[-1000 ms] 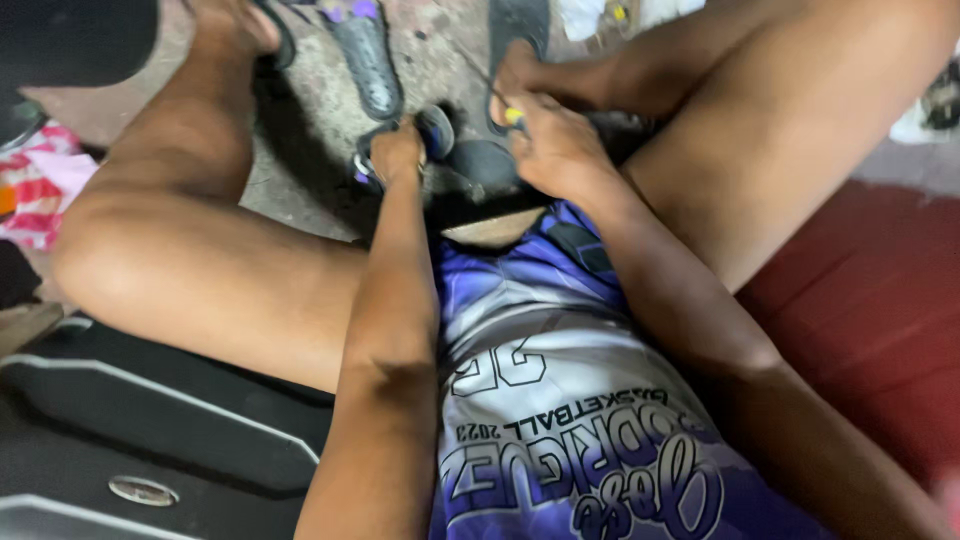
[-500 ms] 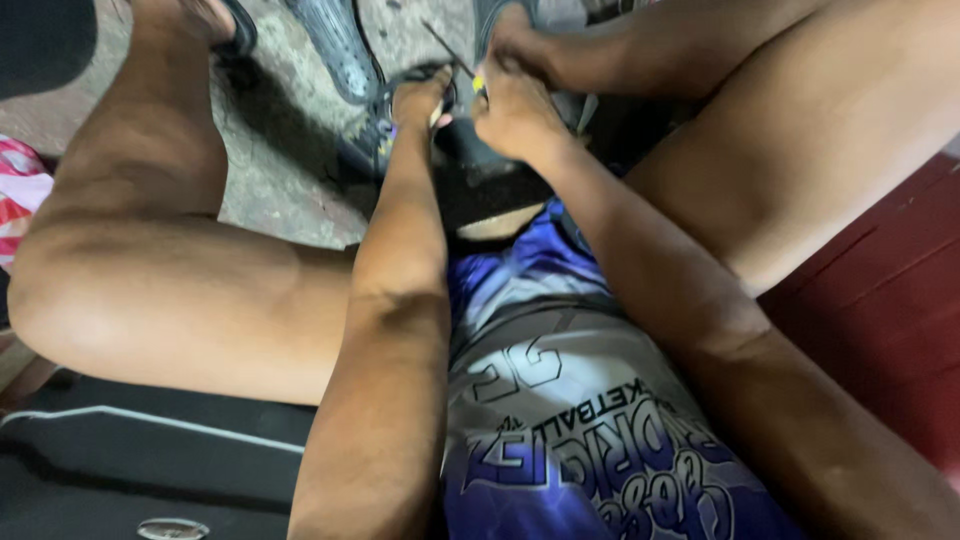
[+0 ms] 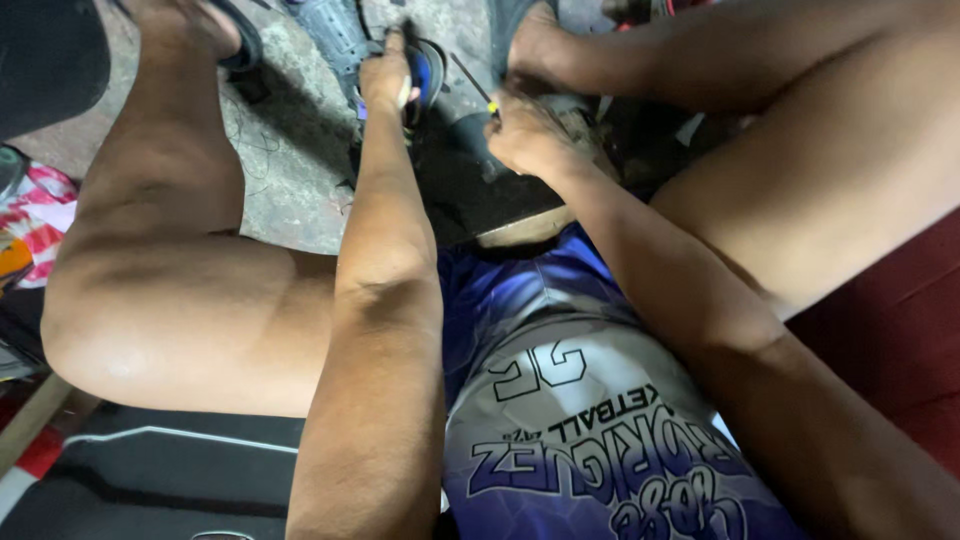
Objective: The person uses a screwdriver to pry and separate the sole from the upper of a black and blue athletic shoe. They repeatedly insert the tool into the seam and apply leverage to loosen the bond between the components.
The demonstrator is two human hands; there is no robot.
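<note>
Here, left hand (image 3: 385, 75) gripped blue-black shoe (image 3: 428, 75) on floor (image 3: 290, 160) between feet. Right hand (image 3: 525, 130) clenched on thin tool (image 3: 470, 82), tip near shoe. Risk judged: tool slipping toward left fingers; shoe twisting loose.

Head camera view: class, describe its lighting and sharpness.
Head view: soft light puts sheen on the thigh; deep shadow swallows the dark object below the right hand; left hand and blue shoe are slightly blurred; the jersey is sharp.
</note>
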